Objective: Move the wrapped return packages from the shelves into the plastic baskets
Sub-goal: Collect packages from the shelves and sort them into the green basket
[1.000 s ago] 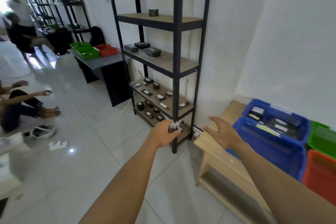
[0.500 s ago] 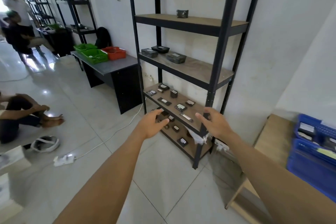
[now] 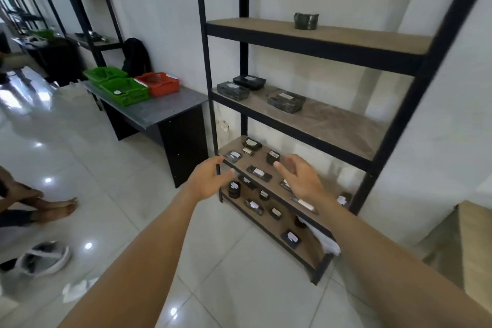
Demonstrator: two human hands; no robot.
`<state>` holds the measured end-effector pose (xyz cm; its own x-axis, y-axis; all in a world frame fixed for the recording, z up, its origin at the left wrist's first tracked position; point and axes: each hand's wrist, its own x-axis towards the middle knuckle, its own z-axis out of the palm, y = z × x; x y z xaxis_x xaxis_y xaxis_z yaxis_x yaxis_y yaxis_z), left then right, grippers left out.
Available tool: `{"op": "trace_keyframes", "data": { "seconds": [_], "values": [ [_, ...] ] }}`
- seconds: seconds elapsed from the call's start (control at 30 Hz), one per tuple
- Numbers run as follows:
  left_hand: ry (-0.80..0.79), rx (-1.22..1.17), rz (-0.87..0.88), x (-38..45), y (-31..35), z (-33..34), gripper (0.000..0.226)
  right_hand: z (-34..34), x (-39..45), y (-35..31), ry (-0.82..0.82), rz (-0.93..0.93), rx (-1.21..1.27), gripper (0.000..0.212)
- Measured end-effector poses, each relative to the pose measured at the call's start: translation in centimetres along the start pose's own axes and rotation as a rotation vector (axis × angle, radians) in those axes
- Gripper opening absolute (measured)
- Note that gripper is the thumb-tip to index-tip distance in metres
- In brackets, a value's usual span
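- Our left hand [image 3: 206, 181] and right hand [image 3: 302, 181]: both empty, fingers spread loose, hovering in front of the third shelf [image 3: 269, 168]. Nothing pinched.
- Risk: small wrapped packages [image 3: 258, 172] sit packed close on that shelf; a two-hand sweep could knock neighbours off the front lip onto the tile floor [image 3: 234, 274].
- Risk: left hand is right by the front post [image 3: 213, 125]; we could clip it on the way in.
- White cloth [image 3: 326, 241] hangs off the shelf edge above the bottom shelf [image 3: 269, 218] and could snag a sleeveless arm or drag parcels.
- More packages on that bottom shelf, bigger ones mid shelf [image 3: 286, 101], one up top [image 3: 306, 20].
- Far left: green and red baskets [image 3: 138, 85] on a grey table [image 3: 170, 110], well apart from the shelves. Long carry means drop risk.
- More racks far left; a person's bare feet [image 3: 57, 208] on the floor left.
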<state>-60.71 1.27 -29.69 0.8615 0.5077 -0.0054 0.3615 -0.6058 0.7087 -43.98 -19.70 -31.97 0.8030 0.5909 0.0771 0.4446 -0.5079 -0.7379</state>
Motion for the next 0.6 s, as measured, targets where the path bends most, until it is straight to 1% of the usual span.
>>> {"op": "trace_keyframes", "data": {
  "seconds": [0.1,0.2,0.3,0.47,0.6],
  "values": [
    [-0.008,-0.019,0.015,6.0,-3.4,-3.4,0.059,3.4,5.7,-2.6,0.043,0.040,0.053,0.063],
    [-0.016,-0.028,0.060,12.3,-6.6,-6.7,0.062,6.8,11.7,-5.1,0.082,0.067,0.055,0.064],
    [-0.048,-0.049,0.121,18.7,-9.3,-10.3,0.064,10.4,17.1,-7.1,0.154,0.114,0.106,0.066],
    [-0.132,-0.063,0.217,28.2,-11.8,-15.4,0.062,14.7,24.0,-10.6,0.250,0.221,0.165,0.068],
    [-0.179,-0.094,0.249,35.1,-13.1,-17.7,0.062,16.5,28.8,-12.1,0.306,0.263,0.163,0.069]
  ]
}}
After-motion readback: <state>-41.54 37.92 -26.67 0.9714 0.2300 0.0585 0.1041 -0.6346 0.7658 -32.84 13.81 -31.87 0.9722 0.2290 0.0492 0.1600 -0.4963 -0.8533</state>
